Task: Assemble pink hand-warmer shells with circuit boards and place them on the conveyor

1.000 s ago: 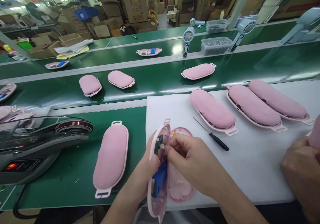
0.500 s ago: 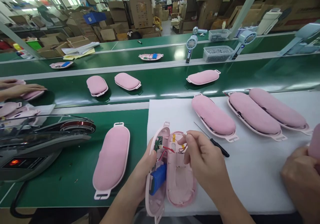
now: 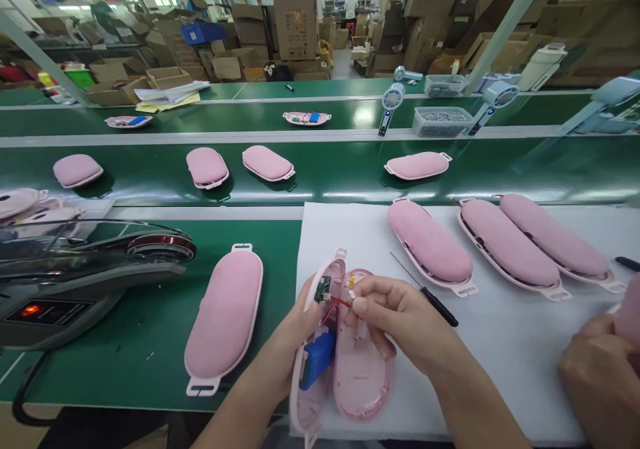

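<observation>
My left hand (image 3: pixel 301 325) grips a pink plastic half shell (image 3: pixel 305 409), tilted on its edge. Inside this shell sit a green circuit board (image 3: pixel 323 289) and a blue battery pack (image 3: pixel 317 360) with red wires. Just right of it lies the other pink half shell (image 3: pixel 363 379), its hollow side up. Above that one, my right hand (image 3: pixel 387 309) pinches a small white wire connector (image 3: pixel 351 295) between thumb and forefinger, close to the board. A black-handled screwdriver (image 3: pixel 439 305) lies on the white sheet, right of my right hand.
A closed pink case (image 3: pixel 225 319) lies to the left, beside a grey machine (image 3: pixel 60 315) with an orange light. Several pink cases (image 3: pixel 510 239) rest on the white sheet (image 3: pixel 345 225). Another person's hand (image 3: pixel 603 362) is at the right edge. More cases sit on the green conveyor (image 3: pixel 340 182).
My right hand has moved left and down with the connector, closer to the circuit board. At the far left, another person's hands have left the case on the conveyor.
</observation>
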Tool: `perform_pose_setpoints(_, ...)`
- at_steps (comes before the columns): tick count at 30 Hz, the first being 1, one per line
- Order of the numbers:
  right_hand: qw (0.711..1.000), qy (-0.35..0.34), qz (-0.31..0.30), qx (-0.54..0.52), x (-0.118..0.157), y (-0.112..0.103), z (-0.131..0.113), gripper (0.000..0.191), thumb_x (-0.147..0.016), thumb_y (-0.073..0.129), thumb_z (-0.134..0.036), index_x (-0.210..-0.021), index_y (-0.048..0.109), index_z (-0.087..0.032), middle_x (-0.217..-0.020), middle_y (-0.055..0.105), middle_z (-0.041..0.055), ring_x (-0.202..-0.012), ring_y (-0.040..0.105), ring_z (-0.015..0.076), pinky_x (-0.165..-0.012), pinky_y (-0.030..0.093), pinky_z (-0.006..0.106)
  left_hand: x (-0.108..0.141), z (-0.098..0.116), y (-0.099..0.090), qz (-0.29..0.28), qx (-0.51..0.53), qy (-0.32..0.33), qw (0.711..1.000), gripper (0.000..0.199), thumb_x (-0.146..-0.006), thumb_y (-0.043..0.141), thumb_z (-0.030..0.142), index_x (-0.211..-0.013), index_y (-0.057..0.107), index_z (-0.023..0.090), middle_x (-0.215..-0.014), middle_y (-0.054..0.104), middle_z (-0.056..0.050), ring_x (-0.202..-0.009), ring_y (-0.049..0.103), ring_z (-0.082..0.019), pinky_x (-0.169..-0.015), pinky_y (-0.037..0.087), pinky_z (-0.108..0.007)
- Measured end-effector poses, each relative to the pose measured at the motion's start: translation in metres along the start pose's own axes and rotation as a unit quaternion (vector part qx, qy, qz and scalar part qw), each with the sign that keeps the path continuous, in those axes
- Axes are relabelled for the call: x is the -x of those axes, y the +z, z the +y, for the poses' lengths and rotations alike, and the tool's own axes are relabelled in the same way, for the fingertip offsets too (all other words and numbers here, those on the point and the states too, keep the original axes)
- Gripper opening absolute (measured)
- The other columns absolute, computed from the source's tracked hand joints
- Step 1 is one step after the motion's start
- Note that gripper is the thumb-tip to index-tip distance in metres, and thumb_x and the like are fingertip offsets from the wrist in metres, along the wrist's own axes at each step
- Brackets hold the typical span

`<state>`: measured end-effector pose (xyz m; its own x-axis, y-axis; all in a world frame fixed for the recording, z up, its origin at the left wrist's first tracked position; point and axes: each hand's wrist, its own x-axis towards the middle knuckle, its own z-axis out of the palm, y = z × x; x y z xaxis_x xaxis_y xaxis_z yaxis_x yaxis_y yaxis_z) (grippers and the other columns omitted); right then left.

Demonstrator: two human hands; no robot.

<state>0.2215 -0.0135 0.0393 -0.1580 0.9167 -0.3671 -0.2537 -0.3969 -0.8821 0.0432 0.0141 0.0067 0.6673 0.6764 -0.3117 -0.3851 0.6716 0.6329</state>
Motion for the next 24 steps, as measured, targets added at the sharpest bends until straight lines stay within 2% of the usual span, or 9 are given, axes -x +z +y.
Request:
perform_pose_setpoints(3,0.994,0.034,0.032,0.102,0.005,0.011,-0.015,0.017,-0.079,0.066,-0.032,-0.074,0.063,-0.016,-0.063,0.063,-0.0008,-0.044,0.044,0.0046,-0.041,0.032,0.015,-0.002,0.002,0.001,0.005,-0.047,0.004,0.999,0.076,-0.078,0.066,0.052,-0.143,0.039,0.023,-0.124,0.064,-0.013,-0.117,0.057,-0.036,-0.105,0.038,-0.048)
perform_pose_setpoints(7,0.985,0.047,0.032,0.164,0.008,0.018,-0.028,0.008,-0.076,0.062,-0.020,-0.068,0.063,-0.017,-0.060,0.058,-0.0026,-0.050,0.046,0.0070,-0.044,0.033,0.016,-0.002,0.003,0.006,-0.028,-0.063,0.015,0.997,0.078,-0.077,0.066,0.054,-0.144,0.037,0.025,-0.130,0.060,-0.014,-0.118,0.056,-0.036,-0.104,0.037,-0.050)
perform_pose_setpoints(13,0.963,0.004,0.074,0.258,0.008,0.021,-0.030,0.011,-0.071,0.054,-0.016,-0.061,0.051,-0.019,-0.061,0.052,-0.0054,-0.056,0.045,0.0089,-0.050,0.035,0.020,0.000,0.000,0.012,-0.026,-0.068,0.046,0.996,0.079,-0.075,0.069,0.054,-0.142,0.037,0.030,-0.143,0.049,-0.009,-0.133,0.041,-0.034,-0.109,0.033,-0.044)
perform_pose_setpoints(17,0.942,-0.019,0.076,0.325,0.005,0.023,-0.032,0.012,-0.069,0.050,-0.016,-0.057,0.048,-0.019,-0.065,0.050,-0.0040,-0.057,0.044,0.0098,-0.049,0.035,0.021,0.002,-0.001,0.016,-0.019,-0.089,0.053,0.994,0.081,-0.073,0.069,0.057,-0.143,0.037,0.029,-0.148,0.041,-0.010,-0.137,0.034,-0.036,-0.112,0.029,-0.045)
perform_pose_setpoints(24,0.933,-0.021,0.055,0.356,0.003,0.021,-0.035,0.013,-0.066,0.047,-0.013,-0.056,0.043,-0.020,-0.062,0.050,-0.0037,-0.055,0.043,0.0103,-0.046,0.031,0.022,0.000,-0.001,0.015,-0.034,-0.122,0.086,0.988,0.087,-0.072,0.067,0.061,-0.144,0.035,0.026,-0.146,0.043,-0.011,-0.136,0.034,-0.036,-0.113,0.027,-0.045)
